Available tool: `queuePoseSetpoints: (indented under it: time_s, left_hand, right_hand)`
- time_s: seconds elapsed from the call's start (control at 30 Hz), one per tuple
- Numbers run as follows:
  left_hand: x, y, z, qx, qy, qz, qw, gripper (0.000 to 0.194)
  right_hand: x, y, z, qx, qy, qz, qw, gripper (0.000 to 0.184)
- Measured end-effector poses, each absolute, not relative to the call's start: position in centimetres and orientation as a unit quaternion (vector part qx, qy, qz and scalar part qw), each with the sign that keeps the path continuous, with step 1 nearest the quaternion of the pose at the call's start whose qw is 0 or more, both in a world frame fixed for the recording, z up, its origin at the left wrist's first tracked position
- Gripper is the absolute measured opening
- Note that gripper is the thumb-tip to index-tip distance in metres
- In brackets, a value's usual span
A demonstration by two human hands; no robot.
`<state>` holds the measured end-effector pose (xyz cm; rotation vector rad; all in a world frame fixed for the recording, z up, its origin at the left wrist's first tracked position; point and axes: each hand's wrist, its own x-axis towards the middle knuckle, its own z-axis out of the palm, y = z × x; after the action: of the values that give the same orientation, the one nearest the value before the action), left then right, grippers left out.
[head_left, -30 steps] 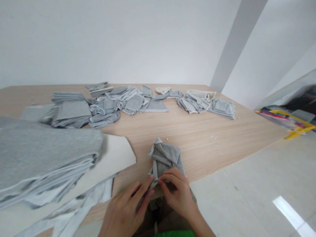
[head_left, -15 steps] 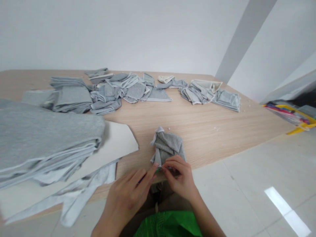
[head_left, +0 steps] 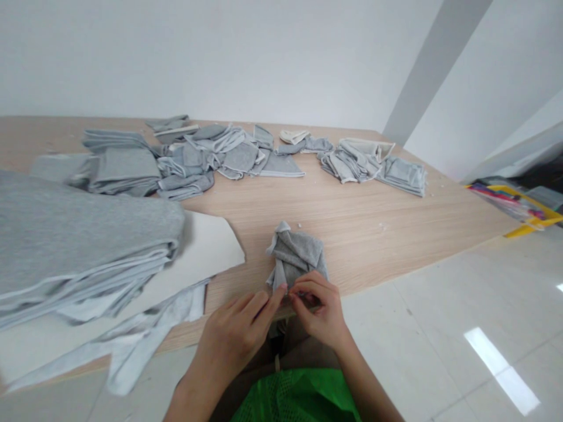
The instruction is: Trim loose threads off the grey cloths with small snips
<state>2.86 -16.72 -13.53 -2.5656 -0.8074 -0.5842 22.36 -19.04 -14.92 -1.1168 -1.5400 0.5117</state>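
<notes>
A small crumpled piece of grey knit fabric (head_left: 301,252) lies at the table's front edge, its folds overlapping and a paler strip along its left side. My left hand (head_left: 240,328) is at its near left corner, index finger stretched along the edge and pressed on the cloth; its thumb is hidden. Beside it, my right hand (head_left: 319,308) pinches the near edge of the same piece between thumb and fingertips. The two hands' fingertips almost meet. Anything small between them is too hidden to make out.
To the left, a thick stack of grey fabric (head_left: 88,234) rests on a pale card sheet (head_left: 215,240). Pale fabric strips (head_left: 132,346) hang over the front edge. Folded grey pieces (head_left: 237,155) line the back of the wooden table (head_left: 396,217). A yellow tray (head_left: 528,223) stands at right.
My view has shifted slightly. Both hands stay at the fabric's near edge, with only small finger movements. A bit of green at the fingertips no longer shows.
</notes>
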Motion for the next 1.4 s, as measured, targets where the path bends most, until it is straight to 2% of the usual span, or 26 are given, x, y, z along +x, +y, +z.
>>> queuePoseSetpoints:
  time_s: [0.27,0.77,1.17,1.4]
  left_hand:
    - [3.2,-16.8,-14.3,-0.909,-0.275,-0.240,0.200,0.036]
    - [3.7,-16.8,-15.6,-0.895,-0.282,-0.283,0.199,0.042]
    - [3.7,-16.9,-16.0,-0.897,-0.279,-0.276,0.202,0.029]
    - [3.6,-16.8,-16.8,-0.894,-0.283,-0.290,0.190,0.039]
  right_hand:
    - [22.2,-19.1,-15.3,-0.471,-0.658,0.177,0.560,0.011]
    - [22.1,-19.1,-15.2,-0.471,-0.661,0.170,0.558,0.012]
    - [22.2,-19.1,-15.3,-0.476,-0.664,0.170,0.551,0.012]
    - [22.2,-19.1,-15.2,-0.477,-0.663,0.177,0.548,0.012]
